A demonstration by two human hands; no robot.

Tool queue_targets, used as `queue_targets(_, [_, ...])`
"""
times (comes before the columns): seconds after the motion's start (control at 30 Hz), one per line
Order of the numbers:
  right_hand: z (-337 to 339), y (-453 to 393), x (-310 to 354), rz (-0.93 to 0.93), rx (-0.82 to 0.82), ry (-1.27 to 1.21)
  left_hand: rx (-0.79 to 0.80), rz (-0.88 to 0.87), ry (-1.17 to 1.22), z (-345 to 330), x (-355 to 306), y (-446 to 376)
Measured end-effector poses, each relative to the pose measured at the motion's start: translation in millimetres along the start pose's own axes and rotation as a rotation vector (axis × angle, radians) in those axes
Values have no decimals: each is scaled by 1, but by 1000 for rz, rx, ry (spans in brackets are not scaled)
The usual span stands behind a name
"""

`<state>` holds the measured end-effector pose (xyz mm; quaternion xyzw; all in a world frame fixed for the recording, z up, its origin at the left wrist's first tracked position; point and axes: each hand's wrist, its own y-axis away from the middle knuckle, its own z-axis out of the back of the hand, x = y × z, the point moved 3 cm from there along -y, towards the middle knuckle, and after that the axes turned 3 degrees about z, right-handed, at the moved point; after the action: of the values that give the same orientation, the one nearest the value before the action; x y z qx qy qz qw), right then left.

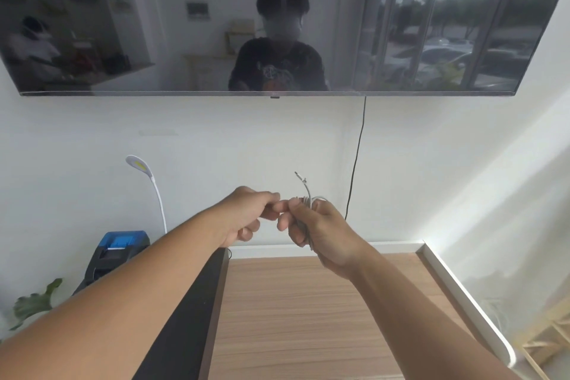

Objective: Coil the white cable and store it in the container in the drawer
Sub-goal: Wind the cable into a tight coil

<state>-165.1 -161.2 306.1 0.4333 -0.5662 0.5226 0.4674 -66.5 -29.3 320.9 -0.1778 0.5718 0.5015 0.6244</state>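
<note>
The white cable [305, 191] is bundled into a small coil in my right hand [320, 231], which is closed around it above the far edge of the wooden top. One plug end sticks up out of the bundle, and a short strand hangs below my fingers. My left hand [246, 216] is right beside it, fingers pinched together and touching the right hand's fingertips; whether it grips a strand of the cable is hidden. No drawer or container is in view.
A wood-grain cabinet top [302, 318] with a white rim lies below my hands. A long black bar [191, 318] runs along its left side. A blue-and-black device [120, 244], a white gooseneck lamp [145, 173] and a plant stand at left. A wall TV [277, 21] hangs above, its black cord [357, 157] dropping down.
</note>
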Motion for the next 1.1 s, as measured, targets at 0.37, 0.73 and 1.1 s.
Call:
queue_targets(0.37, [7, -3, -13, 34, -56, 189, -552, -439, -844, -18, -37, 26])
queue_targets(0.73, [9, -8, -19, 64, -147, -169, -603, -527, -602, -37, 0, 29])
queue_targets(1.1, [4, -13, -26, 3, -231, -319, -336, -259, 193, -50, 38, 25])
